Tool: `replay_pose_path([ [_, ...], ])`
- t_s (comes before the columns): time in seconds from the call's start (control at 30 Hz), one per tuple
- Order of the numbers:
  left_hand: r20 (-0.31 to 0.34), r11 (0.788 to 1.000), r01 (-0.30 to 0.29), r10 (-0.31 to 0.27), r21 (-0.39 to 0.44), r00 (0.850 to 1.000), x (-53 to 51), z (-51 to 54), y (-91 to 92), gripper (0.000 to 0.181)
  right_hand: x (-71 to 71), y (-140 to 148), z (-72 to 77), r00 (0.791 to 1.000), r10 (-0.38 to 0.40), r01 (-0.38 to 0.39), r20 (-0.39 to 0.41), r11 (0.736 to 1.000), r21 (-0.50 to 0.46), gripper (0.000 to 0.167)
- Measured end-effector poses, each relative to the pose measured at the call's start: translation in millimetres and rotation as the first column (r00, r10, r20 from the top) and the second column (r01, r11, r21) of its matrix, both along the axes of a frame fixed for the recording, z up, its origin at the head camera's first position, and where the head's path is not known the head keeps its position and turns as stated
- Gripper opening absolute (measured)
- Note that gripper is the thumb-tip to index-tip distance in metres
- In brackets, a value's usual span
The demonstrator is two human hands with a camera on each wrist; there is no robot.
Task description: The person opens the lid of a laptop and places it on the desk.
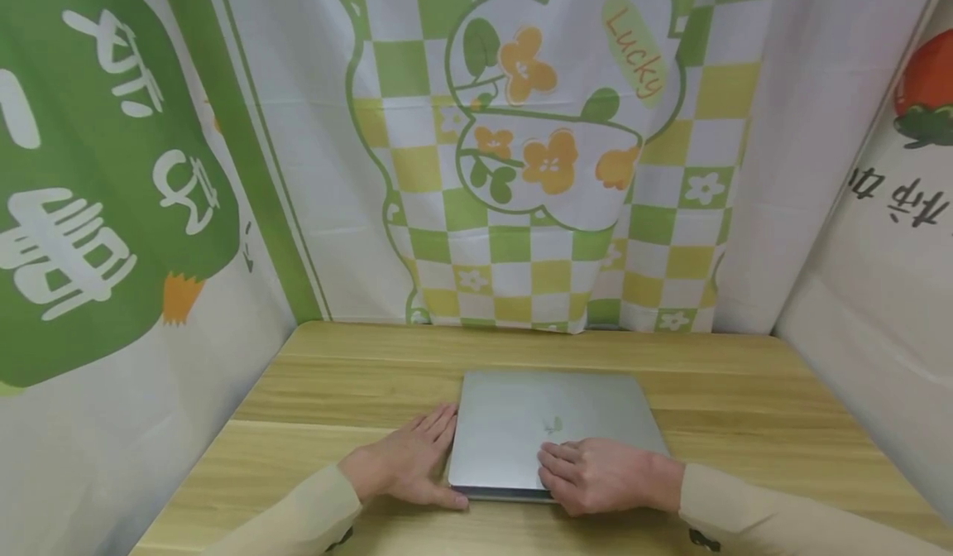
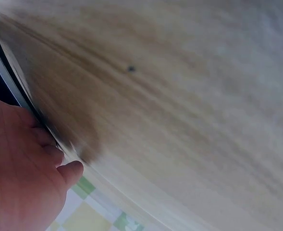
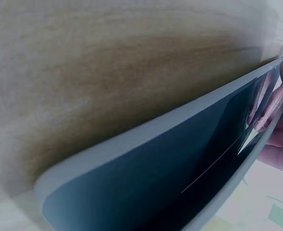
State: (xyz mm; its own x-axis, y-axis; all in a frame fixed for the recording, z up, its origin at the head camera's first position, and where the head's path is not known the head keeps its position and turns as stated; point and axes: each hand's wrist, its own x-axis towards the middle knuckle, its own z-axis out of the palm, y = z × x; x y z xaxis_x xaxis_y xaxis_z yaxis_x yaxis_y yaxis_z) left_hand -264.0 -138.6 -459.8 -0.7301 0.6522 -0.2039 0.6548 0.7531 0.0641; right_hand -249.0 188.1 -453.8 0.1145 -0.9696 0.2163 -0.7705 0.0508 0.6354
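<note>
A silver laptop (image 1: 506, 432) lies on the wooden table, its lid raised by a narrow gap along the front edge. In the right wrist view that gap shows the dark inside of the laptop (image 3: 146, 168). My right hand (image 1: 606, 475) holds the front edge of the lid, fingers bent on top and thumb at the edge. At the laptop's left side my left hand (image 1: 413, 458) rests with its fingers straight along the edge and the thumb at the front left corner. In the left wrist view, the left hand (image 2: 23, 168) lies against the laptop's dark edge (image 2: 11, 82).
The wooden table (image 1: 350, 366) reaches back to a hanging cloth (image 1: 417, 208) with green and yellow checks. Printed cloths also hang at the left (image 1: 246, 324) and right (image 1: 856, 291) sides.
</note>
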Motion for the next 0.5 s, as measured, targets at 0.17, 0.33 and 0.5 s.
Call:
replay_pose_path([
  [0.17, -0.012, 1.0, 0.004, -0.004, 0.003, 1.0, -0.2, -1.2, -1.6, 0.124, 1.6, 0.4, 3.4, 1.0, 0.01, -0.01, 0.003, 1.0, 0.002, 0.029],
  [0.33, -0.034, 1.0, 0.008, -0.008, -0.002, 0.999, 0.5, -0.7, -1.6, 0.123, 2.0, 1.1, 3.7, 1.0, 0.006, -0.006, 0.01, 1.0, -0.013, 0.027],
  [0.5, -0.04, 1.0, 0.016, -0.016, -0.008, 0.999, 0.3, -0.1, -0.6, 0.122, 1.5, 2.9, 5.9, 1.0, 0.009, -0.009, -0.002, 1.0, -0.008, 0.028],
])
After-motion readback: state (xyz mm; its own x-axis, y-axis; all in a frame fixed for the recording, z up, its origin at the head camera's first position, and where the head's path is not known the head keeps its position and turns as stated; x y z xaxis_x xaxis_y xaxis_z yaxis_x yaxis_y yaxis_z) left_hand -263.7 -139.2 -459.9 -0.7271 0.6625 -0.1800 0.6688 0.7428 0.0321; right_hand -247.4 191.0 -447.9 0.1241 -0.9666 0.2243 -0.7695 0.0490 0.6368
